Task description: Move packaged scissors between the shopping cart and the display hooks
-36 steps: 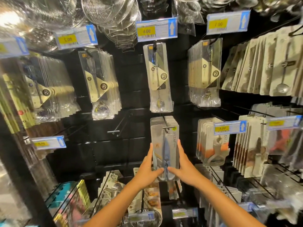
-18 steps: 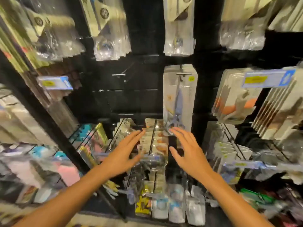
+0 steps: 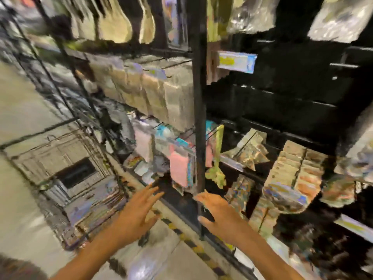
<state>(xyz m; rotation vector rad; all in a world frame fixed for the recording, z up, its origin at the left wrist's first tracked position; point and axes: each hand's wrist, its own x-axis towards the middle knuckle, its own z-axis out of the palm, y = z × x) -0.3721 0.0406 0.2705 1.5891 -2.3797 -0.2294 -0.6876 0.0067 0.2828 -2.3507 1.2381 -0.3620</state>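
Black metal dominates what I see: a dark upright post (image 3: 198,110) of the display rack rises just beyond my right hand (image 3: 219,214), and everything past it is smeared by blur. Both hands are empty, fingers spread and relaxed, grasping nothing. My left hand (image 3: 134,215) hangs over the pale floor (image 3: 18,110), with what looks like a wire shopping cart (image 3: 66,164) ahead and to the left of it, its thin grid of rods only roughly readable.

I cannot pick out any packaged scissors in this view. Whether some lie in the cart or hang on a hook above the hands, the blur hides it.

Risks, as I judge them: reaching at this speed toward a cart I can barely resolve, I could snag fingers in the wire mesh or grab the wrong pack. The right hand sits close to the post and could knock it, or brush the hanging goods beyond it.

Those goods look like flat carded packs (image 3: 292,170), stacked in tight rows, with glossy crinkled film bags (image 3: 250,150) farther from the right hand. Beyond the left hand, soft pink cloth-like pieces (image 3: 178,168) hang limp. Slick blister film would slide in a loose grip.
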